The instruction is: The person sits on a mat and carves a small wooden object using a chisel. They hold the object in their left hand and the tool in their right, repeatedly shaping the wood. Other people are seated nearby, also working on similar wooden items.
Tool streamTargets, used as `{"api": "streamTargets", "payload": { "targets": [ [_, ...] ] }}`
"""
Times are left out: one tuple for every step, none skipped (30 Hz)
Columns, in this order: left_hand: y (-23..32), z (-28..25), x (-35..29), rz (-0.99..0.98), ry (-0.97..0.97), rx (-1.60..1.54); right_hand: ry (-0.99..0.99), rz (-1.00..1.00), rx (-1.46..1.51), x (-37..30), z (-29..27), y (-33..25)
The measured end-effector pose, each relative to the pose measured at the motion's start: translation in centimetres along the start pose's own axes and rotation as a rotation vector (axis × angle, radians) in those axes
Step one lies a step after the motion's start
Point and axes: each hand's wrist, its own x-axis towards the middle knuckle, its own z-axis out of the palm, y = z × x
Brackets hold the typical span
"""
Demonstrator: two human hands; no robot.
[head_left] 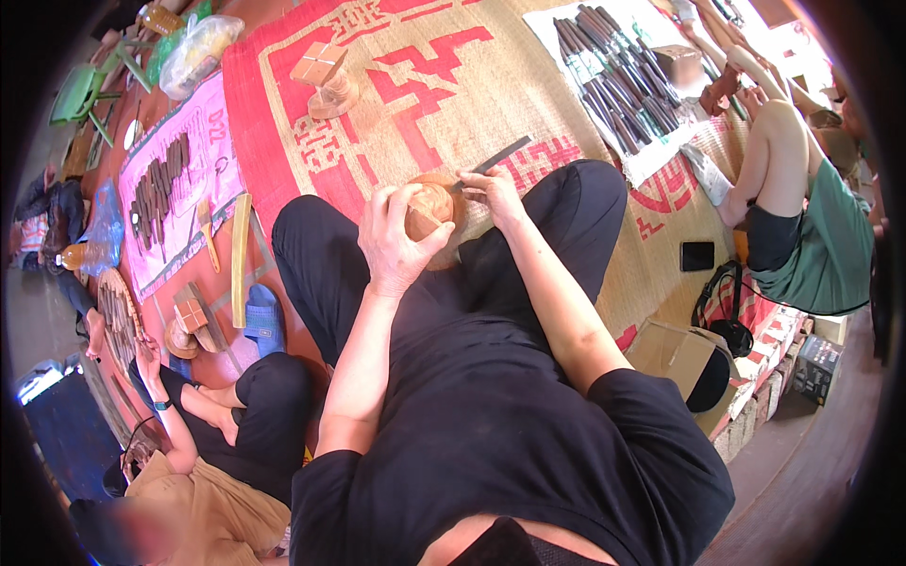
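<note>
Between my knees is a rounded, light-brown wooden carving point(430, 209). My left hand point(394, 236) is closed round its left side, thumb along the near edge and fingers over the top. From the right, my right hand point(493, 196) pinches a dark, slim carving chisel point(505, 155). One end of the chisel sticks out beyond the fingers toward the upper right, over the mat. Its other end points at the wood's right side; whether it touches is too small to tell. My fingers partly cover the carving.
Ahead on the red-and-tan woven mat point(528, 85) stands another round wooden piece point(335, 96) with a square block point(319, 64). Dark-handled tools point(618, 75) lie on white cloth at right, more tools point(159, 193) on pink cloth at left. People sit on both sides; a phone point(696, 256) lies right.
</note>
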Motion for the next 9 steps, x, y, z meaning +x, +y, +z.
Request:
{"api": "streamTargets", "payload": {
  "targets": [
    [0.1, 0.0, 0.0, -0.004, -0.003, 0.002, 0.051, 0.024, -0.040, -0.2, 0.2, 0.3],
    [0.2, 0.0, 0.1, -0.008, -0.007, 0.001, 0.119, 0.008, -0.034, 0.1, -0.1, 0.4],
    [0.2, 0.0, 0.1, -0.010, -0.012, -0.001, 0.190, -0.011, -0.025, 0.7, -0.8, 0.8],
    [0.2, 0.1, 0.2, -0.011, -0.017, -0.004, 0.260, -0.029, -0.017, 1.4, -1.5, 1.1],
    [0.1, 0.0, 0.1, 0.000, -0.007, -0.004, 0.330, 0.004, -0.043, 1.7, -1.4, 0.6],
    [0.0, 0.0, -0.1, 0.010, 0.002, -0.005, 0.280, -0.004, -0.019, 1.6, -1.1, 0.4],
    [-0.1, 0.0, -0.1, 0.021, 0.012, -0.006, 0.230, -0.013, 0.005, 1.5, -0.8, 0.3],
    [-0.2, 0.0, -0.2, 0.006, 0.005, -0.009, 0.181, -0.016, 0.026, 1.1, -0.4, 0.3],
    [-0.2, 0.0, -0.3, -0.009, -0.001, -0.012, 0.110, 0.000, 0.038, 1.0, -0.3, 0.4]
  ]
}}
